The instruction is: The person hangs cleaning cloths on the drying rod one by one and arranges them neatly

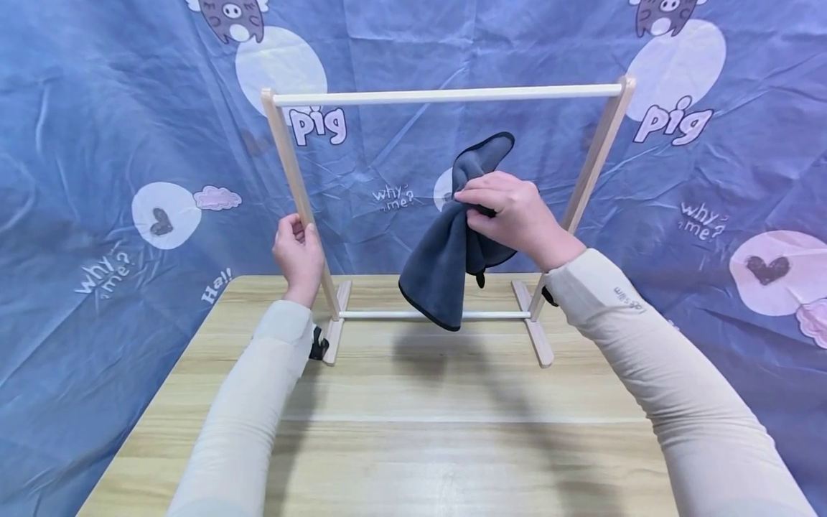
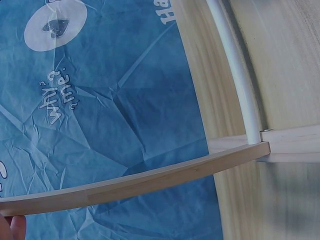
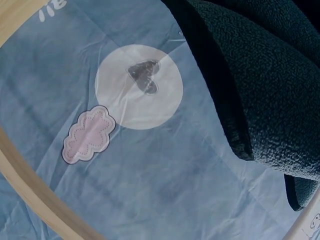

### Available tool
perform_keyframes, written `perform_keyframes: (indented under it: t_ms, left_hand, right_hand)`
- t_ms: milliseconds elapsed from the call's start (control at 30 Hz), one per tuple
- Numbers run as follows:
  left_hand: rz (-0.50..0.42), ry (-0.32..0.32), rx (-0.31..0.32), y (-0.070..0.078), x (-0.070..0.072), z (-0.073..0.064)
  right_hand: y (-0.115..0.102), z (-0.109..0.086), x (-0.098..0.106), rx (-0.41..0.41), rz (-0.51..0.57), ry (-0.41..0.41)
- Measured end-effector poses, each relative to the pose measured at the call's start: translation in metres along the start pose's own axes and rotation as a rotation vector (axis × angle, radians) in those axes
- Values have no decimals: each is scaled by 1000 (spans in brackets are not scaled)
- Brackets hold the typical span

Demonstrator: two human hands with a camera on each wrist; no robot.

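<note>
A dark grey cloth (image 1: 439, 262) with black edging hangs bunched from my right hand (image 1: 513, 215), which pinches it near its middle. One corner sticks up above the fingers and a wide fold drops below. Close up, the right wrist view shows the cloth's fuzzy surface (image 3: 270, 90); the right hand is outside that view. My left hand (image 1: 299, 255) grips the left post (image 1: 291, 165) of a wooden rack about midway up. In the left wrist view only the left fingertips (image 2: 18, 227) appear, against the post (image 2: 150, 185).
The rack's white top bar (image 1: 446, 95) spans above the cloth, and a lower white bar (image 1: 381, 314) runs near the table. Its right post (image 1: 597, 158) stands close behind the right wrist. Beneath is a wood-grain table (image 1: 413, 445); a blue printed sheet (image 1: 388, 57) hangs behind.
</note>
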State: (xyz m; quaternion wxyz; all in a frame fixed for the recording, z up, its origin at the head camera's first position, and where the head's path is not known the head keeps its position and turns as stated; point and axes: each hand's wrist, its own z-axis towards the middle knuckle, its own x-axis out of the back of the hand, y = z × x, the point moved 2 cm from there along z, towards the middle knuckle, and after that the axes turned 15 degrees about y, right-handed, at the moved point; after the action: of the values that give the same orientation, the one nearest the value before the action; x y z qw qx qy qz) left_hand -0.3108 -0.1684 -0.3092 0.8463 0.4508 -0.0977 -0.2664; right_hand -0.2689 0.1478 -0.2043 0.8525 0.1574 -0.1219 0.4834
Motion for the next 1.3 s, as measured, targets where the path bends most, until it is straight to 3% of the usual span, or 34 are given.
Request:
perform_keyframes:
  t_ms: [500,800,1300]
  left_hand:
    - [-8,-4,-2,0,-1,-1]
    - [-5,3,-18,-2,-1,-1]
    - [7,-16,11,0,0,-1]
  right_hand:
    - [3,8,5,28,-18,-16]
    - [5,16,7,52,-23,25]
    - [5,30,11,88,-26,47]
